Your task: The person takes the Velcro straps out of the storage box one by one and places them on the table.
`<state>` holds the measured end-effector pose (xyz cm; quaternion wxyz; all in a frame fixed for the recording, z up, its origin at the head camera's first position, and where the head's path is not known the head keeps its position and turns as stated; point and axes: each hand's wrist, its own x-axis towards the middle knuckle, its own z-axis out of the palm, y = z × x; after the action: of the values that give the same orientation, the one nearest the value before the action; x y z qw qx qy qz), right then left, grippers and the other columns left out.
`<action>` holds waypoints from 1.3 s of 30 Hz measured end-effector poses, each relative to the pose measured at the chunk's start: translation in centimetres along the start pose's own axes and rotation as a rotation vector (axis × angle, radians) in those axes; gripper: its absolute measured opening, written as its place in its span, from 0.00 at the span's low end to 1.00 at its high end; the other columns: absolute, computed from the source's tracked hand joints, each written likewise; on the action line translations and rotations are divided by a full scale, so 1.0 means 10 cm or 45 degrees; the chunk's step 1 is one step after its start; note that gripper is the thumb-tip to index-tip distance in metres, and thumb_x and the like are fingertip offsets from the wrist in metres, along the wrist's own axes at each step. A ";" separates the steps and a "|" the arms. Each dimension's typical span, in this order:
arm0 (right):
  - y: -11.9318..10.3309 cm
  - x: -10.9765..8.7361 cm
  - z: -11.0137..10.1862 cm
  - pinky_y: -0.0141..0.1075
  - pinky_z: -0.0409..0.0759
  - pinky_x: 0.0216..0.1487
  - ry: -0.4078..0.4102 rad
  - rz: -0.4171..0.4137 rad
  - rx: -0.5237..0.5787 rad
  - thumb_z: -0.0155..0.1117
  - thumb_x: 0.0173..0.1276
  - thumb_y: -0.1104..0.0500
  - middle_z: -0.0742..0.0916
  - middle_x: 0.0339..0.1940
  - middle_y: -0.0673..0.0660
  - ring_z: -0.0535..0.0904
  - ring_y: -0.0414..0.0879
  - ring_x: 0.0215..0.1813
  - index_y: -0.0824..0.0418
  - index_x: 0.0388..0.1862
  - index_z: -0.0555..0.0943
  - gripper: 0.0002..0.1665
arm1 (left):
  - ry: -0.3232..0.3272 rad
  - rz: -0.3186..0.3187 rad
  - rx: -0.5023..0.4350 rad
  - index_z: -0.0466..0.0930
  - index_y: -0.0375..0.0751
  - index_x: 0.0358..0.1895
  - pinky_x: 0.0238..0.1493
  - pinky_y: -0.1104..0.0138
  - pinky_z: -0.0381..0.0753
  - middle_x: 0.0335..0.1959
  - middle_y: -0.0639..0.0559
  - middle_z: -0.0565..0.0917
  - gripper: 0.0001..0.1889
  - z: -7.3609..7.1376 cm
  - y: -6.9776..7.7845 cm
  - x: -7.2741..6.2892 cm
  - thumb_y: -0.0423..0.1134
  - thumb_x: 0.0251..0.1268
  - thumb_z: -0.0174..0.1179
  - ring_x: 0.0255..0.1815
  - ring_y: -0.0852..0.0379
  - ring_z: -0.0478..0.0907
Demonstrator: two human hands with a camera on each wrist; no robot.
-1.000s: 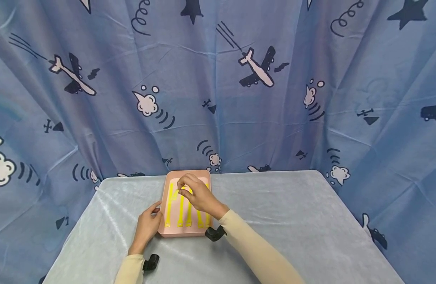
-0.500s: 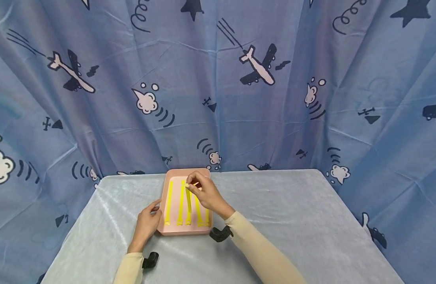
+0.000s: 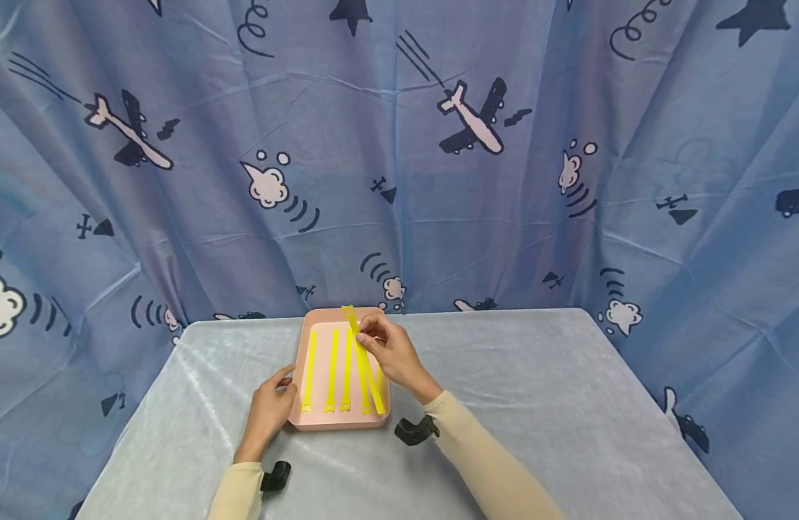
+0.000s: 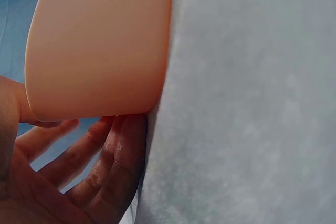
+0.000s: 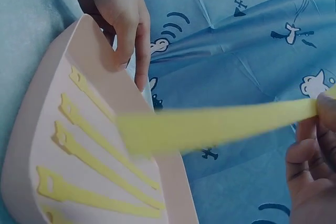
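1. Your right hand [image 3: 393, 350] pinches one yellow strap [image 3: 363, 357] near its far end between thumb and fingertips, holding it lifted above the pink tray [image 3: 302, 361]; the strap slants from the far rim toward the tray's near right corner.
2. Your left hand [image 3: 269, 412] rests against the tray's near left side, the thumb on the rim and the fingers loosely bent along the outer wall, touching it where it meets the table.
3. More yellow straps [image 3: 332, 368] lie flat in the tray, side by side, running from the near wall to the far wall.
4. The tray sits on a table covered with a pale grey-blue cloth [image 3: 536, 390], close to the table's far edge and a little left of its middle.
5. Behind and to both sides of the table hangs a blue curtain [image 3: 568, 108] printed with aeroplanes, clouds, stars and curls; it falls in creases and closes off the room from view.
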<state>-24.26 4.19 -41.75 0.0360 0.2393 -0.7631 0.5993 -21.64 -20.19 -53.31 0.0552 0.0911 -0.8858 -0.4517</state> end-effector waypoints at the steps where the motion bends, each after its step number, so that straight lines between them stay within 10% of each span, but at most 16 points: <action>1: 0.01 -0.01 -0.01 0.25 0.78 0.47 0.014 0.008 0.009 0.61 0.70 0.67 0.82 0.43 0.67 0.79 0.46 0.45 0.71 0.47 0.76 0.10 | -0.002 0.001 0.000 0.72 0.42 0.68 0.32 0.67 0.75 0.54 0.35 0.82 0.24 0.00 0.00 0.00 0.37 0.71 0.50 0.39 0.51 0.84; 9: 0.47 0.03 -0.03 0.24 0.77 0.40 0.145 0.076 0.106 0.64 0.68 0.64 0.83 0.40 0.65 0.78 0.41 0.38 0.68 0.51 0.79 0.14 | -0.007 -0.004 0.006 0.72 0.42 0.68 0.31 0.67 0.75 0.54 0.35 0.82 0.24 0.00 -0.01 0.01 0.37 0.71 0.50 0.38 0.52 0.83; 39: 0.79 -0.17 -0.45 0.32 0.77 0.30 0.424 0.496 0.119 0.63 0.70 0.60 0.83 0.34 0.55 0.75 0.44 0.31 0.62 0.48 0.80 0.10 | -0.006 -0.015 0.002 0.73 0.43 0.68 0.37 0.63 0.80 0.55 0.35 0.82 0.23 0.01 -0.01 0.02 0.38 0.71 0.50 0.46 0.46 0.84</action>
<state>-27.03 10.31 -48.17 0.0341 -0.0126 -0.7499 0.6606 -21.80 -20.21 -53.45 0.0503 0.0952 -0.8858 -0.4514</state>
